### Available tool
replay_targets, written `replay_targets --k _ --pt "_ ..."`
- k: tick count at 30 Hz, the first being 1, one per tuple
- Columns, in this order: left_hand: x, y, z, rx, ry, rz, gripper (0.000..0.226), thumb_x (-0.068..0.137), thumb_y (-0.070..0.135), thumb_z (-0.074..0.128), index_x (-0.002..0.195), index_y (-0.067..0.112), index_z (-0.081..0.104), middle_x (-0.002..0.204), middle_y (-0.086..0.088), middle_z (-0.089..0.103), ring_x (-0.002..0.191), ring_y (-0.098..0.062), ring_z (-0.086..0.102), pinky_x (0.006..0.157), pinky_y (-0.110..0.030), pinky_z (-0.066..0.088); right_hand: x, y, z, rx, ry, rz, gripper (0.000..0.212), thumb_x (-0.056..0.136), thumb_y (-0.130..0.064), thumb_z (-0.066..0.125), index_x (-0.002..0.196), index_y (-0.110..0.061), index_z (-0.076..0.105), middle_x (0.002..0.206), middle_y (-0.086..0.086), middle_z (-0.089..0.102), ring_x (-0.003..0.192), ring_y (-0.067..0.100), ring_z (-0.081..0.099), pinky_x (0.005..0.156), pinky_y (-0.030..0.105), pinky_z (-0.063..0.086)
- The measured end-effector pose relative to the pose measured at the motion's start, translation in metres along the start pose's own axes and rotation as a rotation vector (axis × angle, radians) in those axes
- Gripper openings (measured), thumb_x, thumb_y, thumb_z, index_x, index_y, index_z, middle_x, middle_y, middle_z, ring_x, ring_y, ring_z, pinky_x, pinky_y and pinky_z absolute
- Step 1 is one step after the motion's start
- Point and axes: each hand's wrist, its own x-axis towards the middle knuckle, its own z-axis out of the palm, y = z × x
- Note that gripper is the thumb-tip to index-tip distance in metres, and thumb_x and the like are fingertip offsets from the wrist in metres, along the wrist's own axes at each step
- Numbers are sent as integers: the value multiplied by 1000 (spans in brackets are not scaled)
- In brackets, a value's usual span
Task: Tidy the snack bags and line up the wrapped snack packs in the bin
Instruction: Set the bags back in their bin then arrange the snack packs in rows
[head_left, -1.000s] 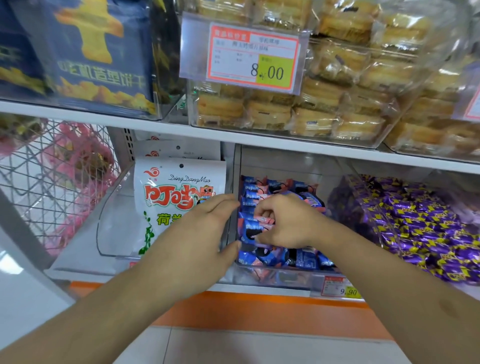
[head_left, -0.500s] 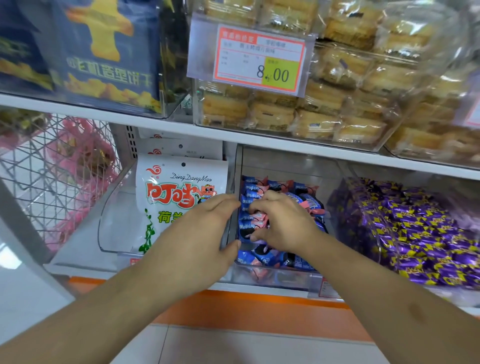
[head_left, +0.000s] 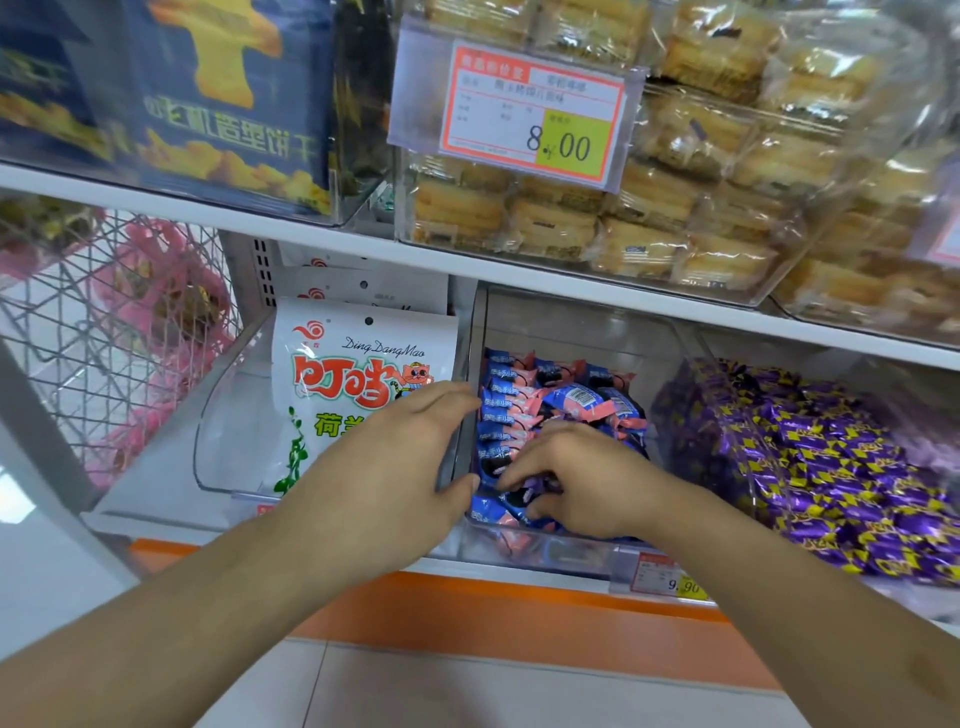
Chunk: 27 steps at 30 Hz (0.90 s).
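A clear plastic bin (head_left: 571, 322) on the lower shelf holds several blue-and-pink wrapped snack packs (head_left: 566, 402). My right hand (head_left: 587, 478) lies on the front packs with its fingers curled down into them. My left hand (head_left: 395, 467) is held flat and upright against the bin's left wall, its fingers straight and its thumb at the bin's front corner. Behind the left hand, white snack bags (head_left: 353, 374) with red lettering stand in the neighbouring clear bin (head_left: 223, 415).
A bin of purple wrapped candies (head_left: 831, 467) sits to the right. Boxed pastries (head_left: 649, 208) and a price tag (head_left: 524, 111) fill the upper shelf, with blue biscuit bags (head_left: 228, 104) at left. A wire basket (head_left: 104, 322) stands far left. A small price label (head_left: 670, 574) hangs on the orange shelf edge.
My right hand has slid from the middle of the pile toward the bin's front, fingers curled into the packs. My left hand has stayed at the bin's left wall.
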Motion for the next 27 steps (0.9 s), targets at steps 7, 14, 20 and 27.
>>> replay_targets --k 7,14,20,27 --pt "0 -1 1 2 2 -1 71 96 40 67 158 35 33 166 22 30 151 -3 32 113 -12 20 6 3 -3 -84 -79 -9 46 83 -26 85 124 -41 74 91 -21 58 96 10 48 88 33 47" --pt "0 1 -1 1 -4 -6 70 95 38 67 157 36 35 165 23 31 150 -3 33 109 -10 19 3 8 -1 -72 -46 14 28 77 -21 87 99 -36 79 102 -19 66 103 10 54 93 36 51" --pt "0 0 0 2 -12 -13 71 95 39 67 158 36 33 166 22 29 151 -2 31 112 -11 17 1 12 -5 110 -73 135 23 81 -15 85 80 -35 76 99 -15 78 96 -1 69 88 31 59" --pt "1 -1 1 6 -15 -14 72 95 39 66 158 36 33 166 22 28 151 -3 31 112 -12 17 -5 12 -13 314 0 216 20 89 -3 76 84 -21 69 91 -5 78 88 4 74 87 40 61"
